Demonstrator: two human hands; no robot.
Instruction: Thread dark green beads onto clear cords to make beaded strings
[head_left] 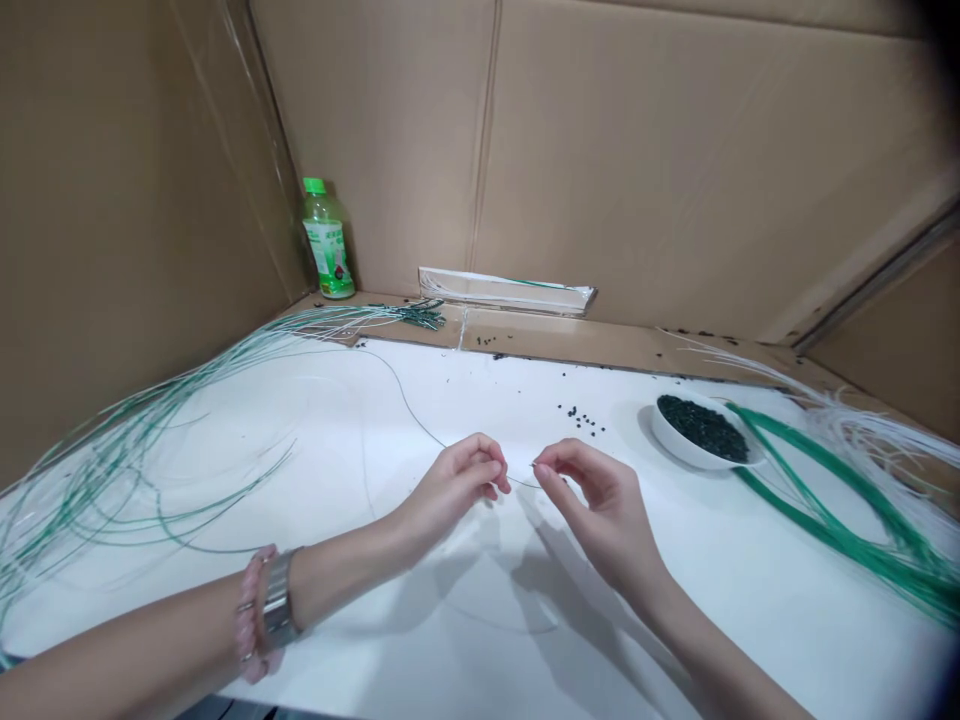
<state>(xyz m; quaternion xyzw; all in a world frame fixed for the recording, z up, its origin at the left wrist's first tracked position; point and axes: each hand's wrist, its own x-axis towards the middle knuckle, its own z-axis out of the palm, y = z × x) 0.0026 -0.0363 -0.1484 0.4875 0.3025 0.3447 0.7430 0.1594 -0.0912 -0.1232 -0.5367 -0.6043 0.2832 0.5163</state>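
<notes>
My left hand (457,485) pinches a thin dark wire (405,400) between thumb and fingertips. The wire arcs back across the white table (315,620). My right hand (600,500) is close by, its thumb and forefinger pinched on a fine wire tip. Any small bead there is too small to tell. To the right of my right hand stands a white bowl (671,440) heaped with dark green beads (703,428). Several loose beads (579,418) lie just beyond my hands. A pink beaded bracelet (251,610) and metal band (279,600) circle my left wrist.
Long green-and-white wires (112,470) sprawl over the left of the table, and a green bundle (847,530) with white strands lies at the right. Cardboard walls (637,160) surround the table. A green-capped bottle (328,245) and clear plastic packet (506,292) stand at the back.
</notes>
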